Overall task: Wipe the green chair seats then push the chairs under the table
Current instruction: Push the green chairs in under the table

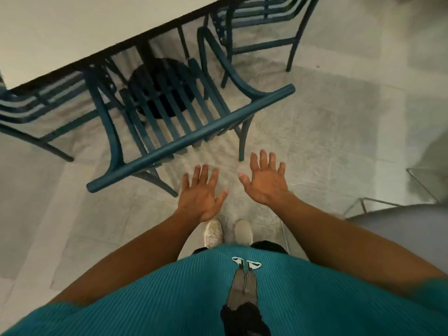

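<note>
At the far left, a green slatted chair is standing partly tucked beneath the pale table, whose dark edge is running diagonally across the upper left. Just right of it, the middle green chair is sitting with the front of its slatted seat under the table edge and its curved top rail facing the person; through the slats, the table's round dark base is showing on the floor. The person's left hand is hovering just behind that rail, palm down, fingers spread and straight, gripping nothing and touching nothing. Beside it, the right hand is hanging the same way, fingers splayed and relaxed, clear of the chair. Below the hands, two light shoes are standing together on the grey tiled floor. At the upper right, a third green chair is standing with its seat under the table's far end. No container is appearing anywhere in view. At the right edge, a blurred grey round surface on a metal frame is showing.
</note>
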